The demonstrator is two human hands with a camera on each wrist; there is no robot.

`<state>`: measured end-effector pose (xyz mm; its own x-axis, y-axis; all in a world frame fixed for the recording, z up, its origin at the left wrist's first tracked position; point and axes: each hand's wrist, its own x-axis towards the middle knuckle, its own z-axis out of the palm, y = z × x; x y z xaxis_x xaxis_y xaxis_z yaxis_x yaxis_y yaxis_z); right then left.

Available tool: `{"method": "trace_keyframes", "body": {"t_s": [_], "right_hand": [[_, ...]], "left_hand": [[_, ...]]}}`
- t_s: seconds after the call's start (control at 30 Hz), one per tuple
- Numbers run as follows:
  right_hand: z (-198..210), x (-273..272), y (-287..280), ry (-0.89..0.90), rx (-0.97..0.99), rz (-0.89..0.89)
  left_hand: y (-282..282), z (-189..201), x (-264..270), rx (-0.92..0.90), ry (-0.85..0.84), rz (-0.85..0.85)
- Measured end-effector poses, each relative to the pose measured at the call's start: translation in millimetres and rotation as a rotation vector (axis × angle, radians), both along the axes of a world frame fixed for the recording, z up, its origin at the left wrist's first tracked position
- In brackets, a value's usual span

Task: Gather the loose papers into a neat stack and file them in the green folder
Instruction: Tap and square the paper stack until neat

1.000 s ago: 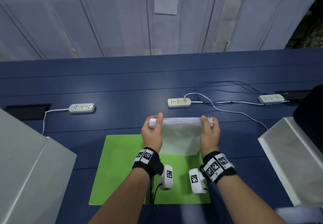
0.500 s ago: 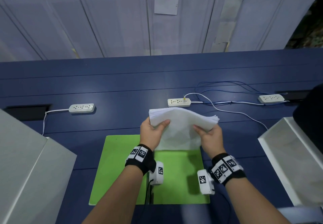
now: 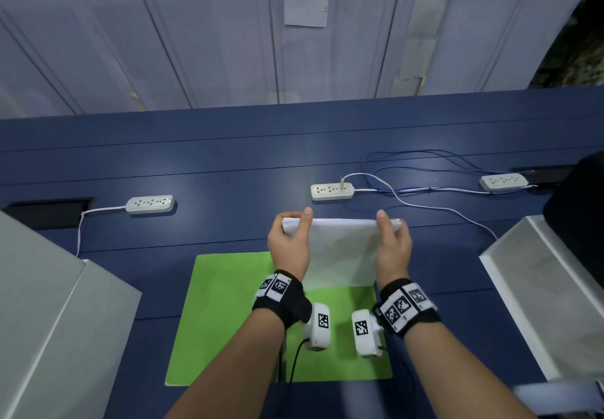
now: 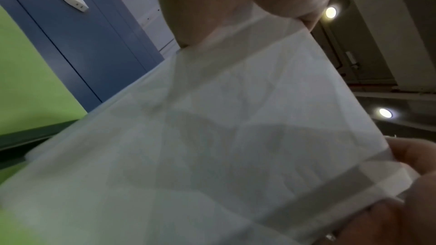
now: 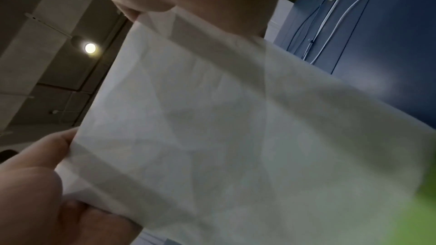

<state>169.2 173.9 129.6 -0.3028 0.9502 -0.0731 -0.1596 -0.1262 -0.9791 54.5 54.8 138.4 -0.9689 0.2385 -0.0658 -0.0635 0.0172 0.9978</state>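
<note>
A white stack of papers [image 3: 343, 252] stands upright on its lower edge on the green folder [image 3: 225, 314], which lies flat on the blue table. My left hand [image 3: 291, 239] grips the stack's upper left corner, thumb in front. At the upper right corner my right hand [image 3: 392, 242] holds it the same way. In the left wrist view the papers [image 4: 212, 146] fill most of the picture, pinched between thumb and fingers. The right wrist view shows the papers [image 5: 224, 128] held likewise, blurred.
Three white power strips [image 3: 149, 204] [image 3: 331, 191] [image 3: 503, 181] lie farther back on the table, with blue and white cables [image 3: 425, 186] trailing right. Grey-white boxes stand at the left [image 3: 49, 320] and right [image 3: 549, 288]. A dark object [image 3: 578, 216] sits at the far right.
The stack was tilted back half a second ago, showing its face; now it stands upright again on the folder, with both hands back at its top corners.
</note>
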Motion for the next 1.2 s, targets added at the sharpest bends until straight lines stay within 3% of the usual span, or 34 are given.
{"method": "trace_keyframes", "body": {"t_s": [0.13, 0.23, 0.3, 0.4, 0.5, 0.63, 0.7, 0.77, 0.9, 1.03, 1.2], "right_hand": [[-1, -6, 4, -0.052, 0.018, -0.003], [-6, 3, 9, -0.044, 0.042, 0.171], [-17, 15, 11, -0.130, 0.106, 0.288], [-25, 24, 12, -0.269, 0.141, 0.295], [-15, 20, 12, -0.297, 0.189, 0.324], [7, -1, 4, -0.302, 0.438, 0.490], [18, -16, -6, -0.307, 0.541, 0.544], [25, -30, -14, -0.327, 0.647, 0.568], [19, -29, -4, -0.398, 0.576, 0.580], [-3, 2, 36, -0.627, 0.484, 0.553], [-22, 24, 50, -0.226, 0.068, 0.506]], "left_hand": [[-2, -1, -3, -0.018, 0.045, 0.000], [-4, -1, -5, -0.042, 0.068, -0.008], [-5, 1, -7, -0.065, 0.068, -0.030], [-8, 8, -15, -0.135, 0.066, -0.111], [-30, 32, -41, -0.353, 0.250, -0.299], [-58, 81, -61, -0.863, 0.759, -0.718], [-52, 89, -53, -0.997, 0.831, -0.829], [-43, 81, -46, -1.040, 0.813, -0.794], [-53, 60, -52, -0.927, 0.604, -0.607], [-90, 43, -72, -0.568, 0.234, -0.403], [-114, 17, -71, -0.162, 0.005, -0.296]]}}
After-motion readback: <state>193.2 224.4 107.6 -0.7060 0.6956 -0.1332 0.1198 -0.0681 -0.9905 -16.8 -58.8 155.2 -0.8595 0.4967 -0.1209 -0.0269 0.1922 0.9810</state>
